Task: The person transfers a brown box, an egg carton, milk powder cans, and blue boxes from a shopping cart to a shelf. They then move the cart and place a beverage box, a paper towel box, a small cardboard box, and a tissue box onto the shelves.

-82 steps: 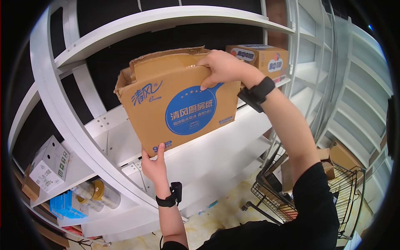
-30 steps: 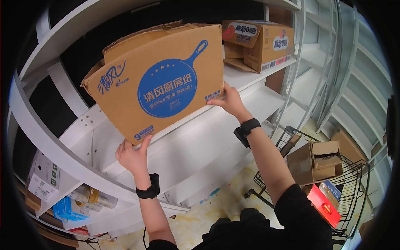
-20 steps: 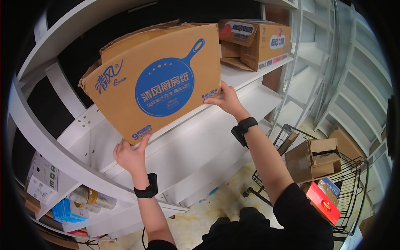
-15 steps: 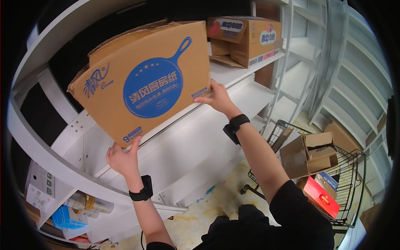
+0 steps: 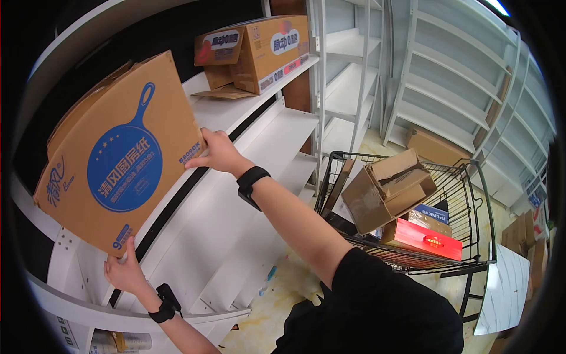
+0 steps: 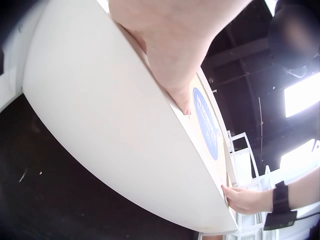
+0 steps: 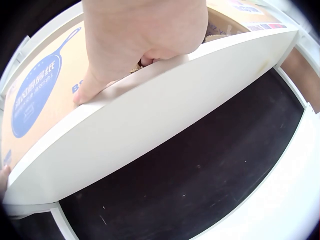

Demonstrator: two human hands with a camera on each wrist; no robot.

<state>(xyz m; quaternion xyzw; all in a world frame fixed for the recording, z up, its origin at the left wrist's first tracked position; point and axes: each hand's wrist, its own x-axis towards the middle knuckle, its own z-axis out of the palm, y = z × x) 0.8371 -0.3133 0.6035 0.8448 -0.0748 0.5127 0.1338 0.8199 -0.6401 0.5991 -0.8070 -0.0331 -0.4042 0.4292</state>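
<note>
A large brown cardboard box (image 5: 118, 165) with a blue frying-pan print stands on a white shelf, at the left of the head view. At its lower left corner my left hand (image 5: 125, 274) grips it, the thumb on the printed front. My right hand (image 5: 221, 154) holds the lower right corner, thumb in front and the other fingers bent behind the side. In the right wrist view the box (image 7: 37, 90) sits right at the shelf's front edge, under the right hand (image 7: 145, 37). The left wrist view shows the left hand (image 6: 175, 45) at the same edge.
Right of the box, another brown carton (image 5: 274, 56) with an opened flap lies on the shelf. A black wire cart (image 5: 471, 218) holds an opened brown box (image 5: 383, 189) and a red box (image 5: 427, 239). White racks (image 5: 448, 76) stand behind.
My right hand has gone from the box's top edge to its lower right corner, and the box's top has come into fuller view. Lately the head view has swung right, showing more cart.
</note>
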